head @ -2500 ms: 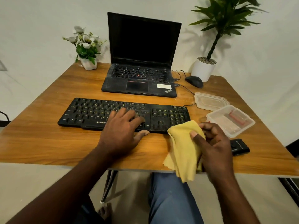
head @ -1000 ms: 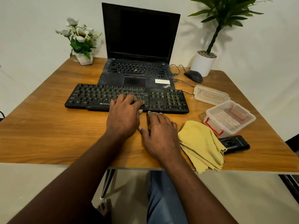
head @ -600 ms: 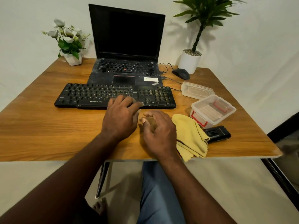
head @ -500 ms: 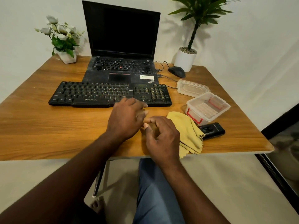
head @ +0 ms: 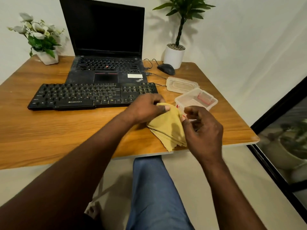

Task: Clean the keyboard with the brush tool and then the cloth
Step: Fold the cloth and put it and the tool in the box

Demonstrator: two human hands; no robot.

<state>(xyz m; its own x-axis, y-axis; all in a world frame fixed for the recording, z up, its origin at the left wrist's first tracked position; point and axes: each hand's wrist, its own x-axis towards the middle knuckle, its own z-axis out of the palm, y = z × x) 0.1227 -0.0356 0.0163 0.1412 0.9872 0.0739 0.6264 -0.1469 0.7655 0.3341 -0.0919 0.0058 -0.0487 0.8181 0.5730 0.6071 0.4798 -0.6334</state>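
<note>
One yellow cloth (head: 166,128) lies on the worktop (head: 49,130) near the right end of one keyboard (head: 83,97). The left grip (head: 144,108) pinches its raised fold. The right grip (head: 204,131) curls beside it; whether it holds the cloth cannot be told. One open container (head: 211,103) stands just behind.

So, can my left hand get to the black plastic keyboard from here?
Probably yes: the left hand, gripping the yellow cloth, is at the right end of the black plastic keyboard, with nothing between.

Home-office setup on a wooden desk (head: 49,130): open laptop (head: 106,67) & ext. keyboard (head: 83,95) just beyond the left hand (head: 146,108), mouse (head: 166,69) further back. Potted plant (head: 174,55) & flower pot (head: 47,58) at the far corners, plain wall (head: 249,39) behind.
</note>
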